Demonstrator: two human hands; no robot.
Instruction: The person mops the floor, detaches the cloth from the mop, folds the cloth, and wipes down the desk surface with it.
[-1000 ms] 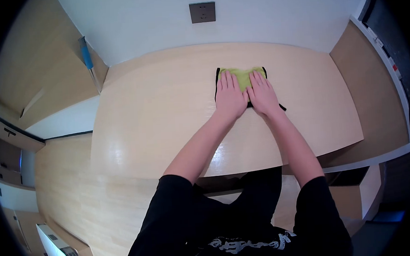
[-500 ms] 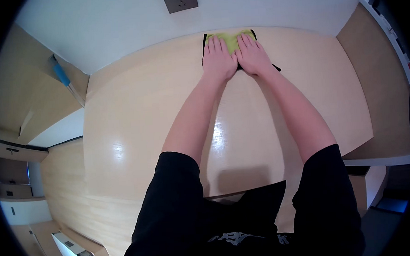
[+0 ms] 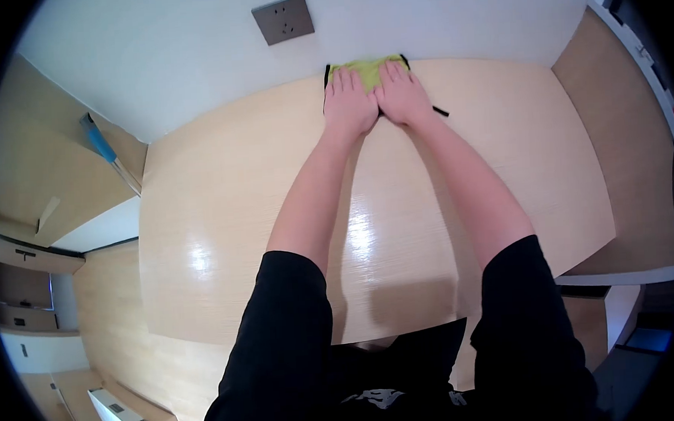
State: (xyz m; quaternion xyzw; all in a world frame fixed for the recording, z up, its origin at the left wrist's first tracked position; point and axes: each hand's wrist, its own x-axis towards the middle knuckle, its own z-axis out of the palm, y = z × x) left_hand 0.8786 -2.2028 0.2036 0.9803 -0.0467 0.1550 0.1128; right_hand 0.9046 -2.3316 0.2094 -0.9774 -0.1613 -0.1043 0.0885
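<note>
A yellow-green cloth (image 3: 368, 68) with black edging lies at the far edge of the light wood tabletop (image 3: 258, 169), its back edge against the wall. My left hand (image 3: 349, 103) rests flat on its left part, fingers stretched toward the wall. Flat on the right part lies my right hand (image 3: 403, 93), fingers also extended. Both thumbs meet near the middle of the cloth. A short black strip (image 3: 441, 111) sticks out to the right of my right hand. My palms hide much of the cloth.
A grey wall socket (image 3: 283, 20) is above the cloth. Wooden side panels flank the table, with a blue-handled tool (image 3: 100, 139) by the left one. A white box-like object (image 3: 127, 420) is low at the left.
Both hands and the cloth have slid a little farther toward the wall. My view has tilted slightly upward, so the socket shows lower and more fully.
</note>
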